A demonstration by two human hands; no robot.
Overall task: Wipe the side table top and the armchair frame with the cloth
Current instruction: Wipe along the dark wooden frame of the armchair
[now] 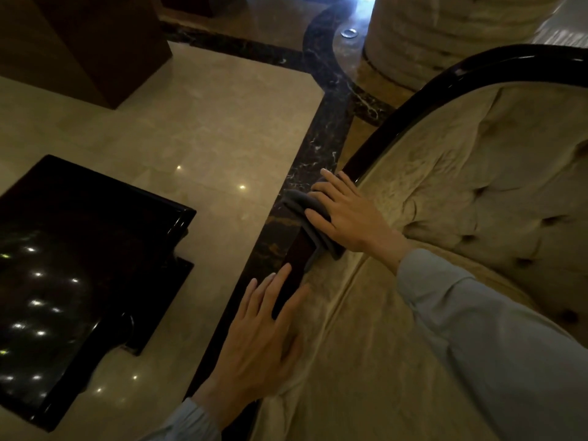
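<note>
The armchair's dark glossy wooden frame (413,100) curves from the top right down to the lower middle, edging beige tufted upholstery. A folded grey cloth (304,208) lies over the frame rail, and my right hand (346,214) presses flat on it with fingers spread. Lower on the same rail rests my left hand (264,332), fingers apart and flat on the wood and fabric, holding nothing. The black glossy side table top (79,249) stands at the lower left, apart from both hands.
Polished beige marble floor (206,122) with a dark veined border runs between table and chair. A brown wooden block stands at the top left. A ribbed beige upholstered piece (445,33) stands behind the chair, with a small round metal floor fitting (349,33) beside it.
</note>
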